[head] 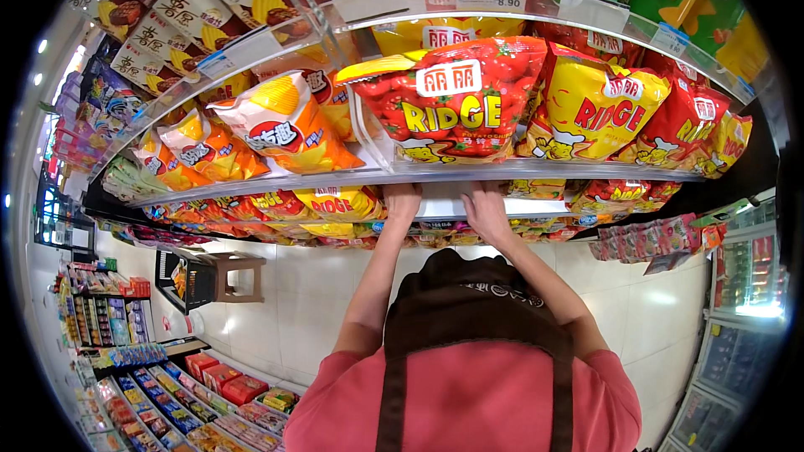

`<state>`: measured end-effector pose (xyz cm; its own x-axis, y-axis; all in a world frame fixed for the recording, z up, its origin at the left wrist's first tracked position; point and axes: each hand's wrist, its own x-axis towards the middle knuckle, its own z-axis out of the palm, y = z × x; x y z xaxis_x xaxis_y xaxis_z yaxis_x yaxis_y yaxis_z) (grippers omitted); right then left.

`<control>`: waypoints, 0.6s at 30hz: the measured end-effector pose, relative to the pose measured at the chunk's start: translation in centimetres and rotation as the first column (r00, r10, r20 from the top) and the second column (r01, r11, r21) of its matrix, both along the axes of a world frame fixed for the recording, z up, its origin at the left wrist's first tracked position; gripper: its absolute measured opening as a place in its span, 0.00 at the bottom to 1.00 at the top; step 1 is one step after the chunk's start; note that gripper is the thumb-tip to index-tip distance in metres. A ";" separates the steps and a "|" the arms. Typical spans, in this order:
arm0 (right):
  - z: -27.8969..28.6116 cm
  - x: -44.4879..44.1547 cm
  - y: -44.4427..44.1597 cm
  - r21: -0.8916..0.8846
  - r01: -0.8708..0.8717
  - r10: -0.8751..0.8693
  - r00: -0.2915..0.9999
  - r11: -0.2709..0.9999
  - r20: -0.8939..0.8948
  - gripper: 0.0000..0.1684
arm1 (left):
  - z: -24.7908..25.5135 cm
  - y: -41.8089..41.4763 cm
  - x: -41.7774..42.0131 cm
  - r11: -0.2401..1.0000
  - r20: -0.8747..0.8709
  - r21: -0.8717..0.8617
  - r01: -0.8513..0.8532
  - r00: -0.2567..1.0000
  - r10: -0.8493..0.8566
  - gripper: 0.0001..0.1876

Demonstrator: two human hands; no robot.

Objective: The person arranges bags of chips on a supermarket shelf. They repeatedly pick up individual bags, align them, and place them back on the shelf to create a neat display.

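Both arms reach into a lower shelf of snack bags, under the clear front edge of the shelf above. My left hand lies by a yellow Ridge chip bag, its fingertips hidden under that edge. My right hand is on the white shelf surface, left of a small yellow chip bag; its fingers are partly hidden too. Whether either hand holds anything cannot be seen. Above them, a large red Ridge potato chip bag stands on the upper shelf, with a yellow one to its right.
Orange chip bags stand left behind a clear divider, boxed snacks higher up. Pink packets hang at the right end. A black basket is beside a beige plastic stool. Glass-door coolers line the right.
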<state>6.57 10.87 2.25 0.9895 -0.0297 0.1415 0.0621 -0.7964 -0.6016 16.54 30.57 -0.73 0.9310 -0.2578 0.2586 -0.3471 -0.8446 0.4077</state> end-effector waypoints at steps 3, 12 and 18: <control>-1.6 3.4 1.4 -0.029 -0.106 0.110 0.971 0.994 0.210 0.18 | -0.6 0.2 0.3 0.997 0.155 -0.073 0.021 0.988 -0.009 0.16; -2.0 5.1 2.7 0.008 -0.117 0.116 0.988 0.993 0.104 0.20 | 0.4 -0.6 -0.2 0.984 0.085 -0.168 0.052 0.996 -0.038 0.15; 0.1 2.1 1.3 -0.002 -0.033 0.033 0.999 0.999 0.004 0.22 | 2.7 -1.1 -3.5 0.993 0.180 -0.101 0.069 0.982 -0.050 0.15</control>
<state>8.66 12.19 2.32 0.9894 0.0034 0.1452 0.0907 -0.7950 -0.5998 13.00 29.47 1.99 0.8522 -0.2732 0.4463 -0.4696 -0.7755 0.4220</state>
